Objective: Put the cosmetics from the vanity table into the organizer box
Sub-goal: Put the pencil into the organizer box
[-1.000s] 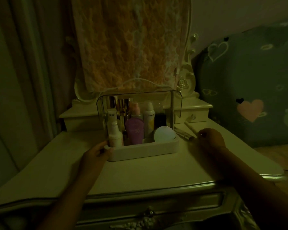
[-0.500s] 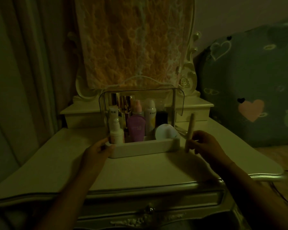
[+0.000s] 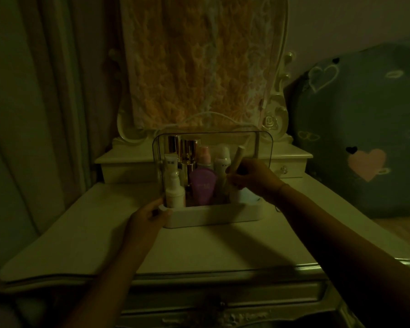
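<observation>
A white organizer box [image 3: 213, 215] with a raised clear lid [image 3: 213, 136] stands on the cream vanity table [image 3: 199, 247]. Inside stand several cosmetics: a white pump bottle [image 3: 174, 192], a purple tube [image 3: 202, 185], a pink-capped bottle [image 3: 204, 157], a white spray can [image 3: 221, 162] and gold-capped bottles [image 3: 187, 147]. My right hand [image 3: 251, 178] grips a slim cream stick [image 3: 237, 159], upright, over the box's right half. My left hand [image 3: 149, 216] holds the box's left front corner.
A lace cloth [image 3: 199, 60] covers the mirror behind the box. Small drawers [image 3: 284, 166] flank the back of the table. A grey pillow with hearts [image 3: 360, 129] leans at the right, a curtain [image 3: 33, 114] hangs at the left.
My right hand picked the cream stick up from the table right of the box and carried it left, over the box. My left hand stayed at the box's corner.
</observation>
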A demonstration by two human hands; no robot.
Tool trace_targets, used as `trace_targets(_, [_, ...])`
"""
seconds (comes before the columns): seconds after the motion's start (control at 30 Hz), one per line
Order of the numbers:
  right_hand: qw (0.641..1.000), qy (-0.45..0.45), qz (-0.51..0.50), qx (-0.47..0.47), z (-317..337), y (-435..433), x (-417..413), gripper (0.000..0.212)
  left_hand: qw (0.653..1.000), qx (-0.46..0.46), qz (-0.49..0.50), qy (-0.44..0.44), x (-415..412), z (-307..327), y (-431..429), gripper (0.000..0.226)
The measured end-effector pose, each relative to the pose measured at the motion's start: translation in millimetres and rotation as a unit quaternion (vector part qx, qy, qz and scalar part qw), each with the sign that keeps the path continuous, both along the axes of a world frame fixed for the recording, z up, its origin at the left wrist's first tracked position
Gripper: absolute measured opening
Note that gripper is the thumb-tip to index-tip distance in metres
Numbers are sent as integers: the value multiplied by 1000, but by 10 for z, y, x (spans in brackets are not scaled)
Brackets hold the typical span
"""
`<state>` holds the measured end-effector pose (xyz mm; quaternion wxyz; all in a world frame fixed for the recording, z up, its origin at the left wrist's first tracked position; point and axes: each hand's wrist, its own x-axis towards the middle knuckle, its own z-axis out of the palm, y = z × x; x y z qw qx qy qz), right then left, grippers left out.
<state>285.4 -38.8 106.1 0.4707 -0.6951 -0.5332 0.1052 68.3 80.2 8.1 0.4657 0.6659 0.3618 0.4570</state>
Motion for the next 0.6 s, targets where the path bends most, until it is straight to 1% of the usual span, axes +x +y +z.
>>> trace_targets(0.13, [999, -22, -20, -14, -9, 108, 43, 23, 1000, -4, -5, 2, -2, 0, -3, 44])
trace_targets(0.4, [994, -68, -42, -75, -31, 265, 21, 22, 1000, -5, -4, 0, -10, 8, -8, 46])
trace_targets(0.6, [989, -106, -47, -88, -10, 340, -18, 20, 1000, -5, -8, -4, -11, 5, -3, 46])
